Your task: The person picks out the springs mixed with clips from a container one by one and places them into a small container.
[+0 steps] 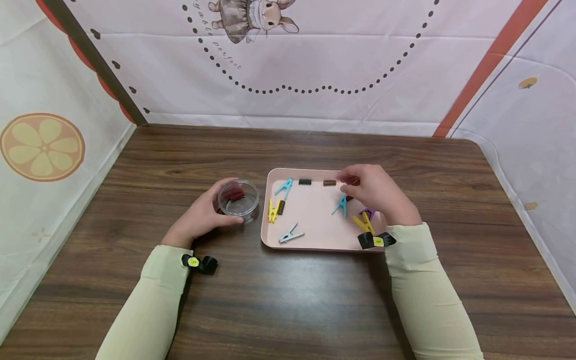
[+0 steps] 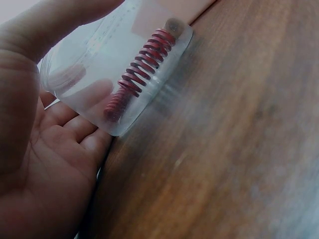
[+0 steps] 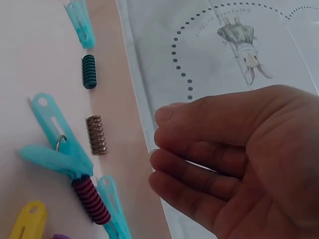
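My left hand point(image 1: 200, 215) grips a clear round container point(image 1: 253, 189) at the left of the tray, fingers and thumb around its side. Through its wall shows a red coil spring point(image 2: 144, 62) lying inside. Over the right end of the pink tray point(image 1: 315, 225) hovers my right hand point(image 1: 380, 192), its fingers loosely bent and nothing seen between them. In the right wrist view, a brown spring point(image 3: 97, 135) lies near those fingertips. A dark red spring point(image 3: 91, 200) lies against a light-blue clothespin point(image 3: 55, 124), partly hidden by the hand in the head view.
Along the tray's back wall lies a dark green spring point(image 1: 305, 182). At its left are a blue clothespin point(image 1: 284, 186), a yellow one point(image 1: 272, 212) and a dark spring point(image 1: 281, 207). A pale clothespin point(image 1: 291, 234) lies in front; another yellow one point(image 1: 365, 222) is at right.
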`<state>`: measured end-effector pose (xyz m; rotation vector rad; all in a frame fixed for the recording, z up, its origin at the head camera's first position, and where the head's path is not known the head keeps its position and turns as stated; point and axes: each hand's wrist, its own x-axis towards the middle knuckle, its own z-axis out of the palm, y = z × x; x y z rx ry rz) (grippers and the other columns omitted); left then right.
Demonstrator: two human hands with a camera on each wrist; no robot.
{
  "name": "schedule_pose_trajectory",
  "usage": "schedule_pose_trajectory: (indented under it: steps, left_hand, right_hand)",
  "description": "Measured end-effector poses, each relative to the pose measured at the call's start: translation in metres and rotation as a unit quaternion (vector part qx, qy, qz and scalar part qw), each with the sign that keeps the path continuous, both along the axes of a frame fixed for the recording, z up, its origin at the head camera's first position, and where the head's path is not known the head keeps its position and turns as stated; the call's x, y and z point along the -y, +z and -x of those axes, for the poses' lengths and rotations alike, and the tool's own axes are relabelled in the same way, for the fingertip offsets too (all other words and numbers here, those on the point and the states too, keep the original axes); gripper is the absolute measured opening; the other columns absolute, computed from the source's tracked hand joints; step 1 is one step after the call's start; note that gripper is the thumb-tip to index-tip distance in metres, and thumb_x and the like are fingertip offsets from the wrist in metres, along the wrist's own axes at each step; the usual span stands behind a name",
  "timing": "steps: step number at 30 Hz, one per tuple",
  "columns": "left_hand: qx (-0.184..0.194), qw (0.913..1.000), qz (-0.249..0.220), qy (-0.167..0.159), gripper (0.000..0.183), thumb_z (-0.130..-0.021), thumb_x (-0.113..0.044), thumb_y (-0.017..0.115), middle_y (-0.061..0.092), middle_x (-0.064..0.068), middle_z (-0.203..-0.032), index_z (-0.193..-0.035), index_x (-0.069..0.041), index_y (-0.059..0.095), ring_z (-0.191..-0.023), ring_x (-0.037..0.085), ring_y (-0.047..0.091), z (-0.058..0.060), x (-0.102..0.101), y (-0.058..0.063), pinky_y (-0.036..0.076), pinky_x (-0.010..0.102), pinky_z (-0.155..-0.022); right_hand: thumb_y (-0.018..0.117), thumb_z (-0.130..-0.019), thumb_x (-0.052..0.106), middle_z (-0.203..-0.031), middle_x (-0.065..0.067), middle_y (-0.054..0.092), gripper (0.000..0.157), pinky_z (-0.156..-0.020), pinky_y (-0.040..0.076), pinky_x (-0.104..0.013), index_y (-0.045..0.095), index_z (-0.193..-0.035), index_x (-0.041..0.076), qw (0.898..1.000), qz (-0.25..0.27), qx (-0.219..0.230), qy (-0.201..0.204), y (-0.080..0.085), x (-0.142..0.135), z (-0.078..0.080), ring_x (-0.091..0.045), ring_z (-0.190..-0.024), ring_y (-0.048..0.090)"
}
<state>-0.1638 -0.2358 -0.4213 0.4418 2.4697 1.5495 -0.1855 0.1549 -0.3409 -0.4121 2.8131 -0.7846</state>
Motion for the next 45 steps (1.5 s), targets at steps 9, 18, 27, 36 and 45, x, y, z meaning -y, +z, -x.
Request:
schedule_pose_trajectory:
  steps: [9, 18, 27, 36, 45]
  left_hand:
    - [-0.002, 1.0000, 0.003, -0.001, 0.092, -0.070, -0.021, 0.089, 0.049, 0.001, -0.143, -0.144, -0.025, 0.036, -0.130, 0.018, 0.048, 0.000, 0.000, 0.000, 0.034, 0.046, -0.111]
    - [0.000, 1.0000, 0.006, 0.002, 0.092, -0.070, -0.021, 0.089, 0.049, 0.000, -0.144, -0.144, -0.026, 0.036, -0.131, 0.018, 0.047, -0.001, 0.000, 0.001, 0.034, 0.046, -0.111]
    - [0.008, 0.9998, 0.015, 0.010, 0.091, -0.069, -0.023, 0.089, 0.048, 0.000, -0.144, -0.144, -0.028, 0.036, -0.132, 0.018, 0.046, -0.002, 0.000, 0.003, 0.033, 0.047, -0.113]
    - [0.016, 0.9996, 0.021, 0.012, 0.093, -0.070, -0.018, 0.088, 0.047, 0.002, -0.145, -0.146, -0.024, 0.035, -0.133, 0.021, 0.045, -0.004, -0.002, 0.008, 0.033, 0.047, -0.113]
    - [0.017, 0.9996, 0.022, 0.007, 0.090, -0.072, -0.015, 0.087, 0.047, 0.008, -0.145, -0.146, -0.016, 0.035, -0.133, 0.027, 0.045, -0.014, -0.011, 0.030, 0.033, 0.049, -0.113]
  right_hand:
    - [0.067, -0.091, 0.014, -0.100, -0.006, 0.067, 0.018, -0.083, 0.052, -0.037, 0.069, -0.109, 0.012, 0.999, -0.010, 0.041, -0.017, -0.004, -0.004, 0.000, -0.023, -0.090, 0.059]
    - [0.067, -0.090, 0.016, -0.093, -0.006, 0.067, 0.008, -0.076, 0.047, -0.034, 0.072, -0.095, 0.013, 0.998, -0.037, 0.053, -0.011, -0.007, -0.010, 0.001, -0.024, -0.087, 0.056]
    - [0.068, -0.085, 0.010, -0.094, -0.005, 0.065, 0.010, -0.070, 0.051, -0.031, 0.071, -0.093, 0.016, 0.995, -0.037, 0.088, -0.023, -0.007, -0.011, 0.000, -0.025, -0.088, 0.056]
    - [0.060, -0.083, 0.002, -0.094, -0.007, 0.063, 0.020, -0.061, 0.050, -0.030, 0.070, -0.095, 0.013, 0.994, -0.018, 0.106, -0.031, -0.011, -0.011, 0.000, -0.026, -0.087, 0.055]
    - [0.053, -0.074, -0.007, -0.095, -0.009, 0.064, 0.034, -0.053, 0.046, -0.028, 0.070, -0.096, 0.012, 0.994, -0.012, 0.102, -0.036, -0.014, -0.009, 0.001, -0.027, -0.082, 0.053]
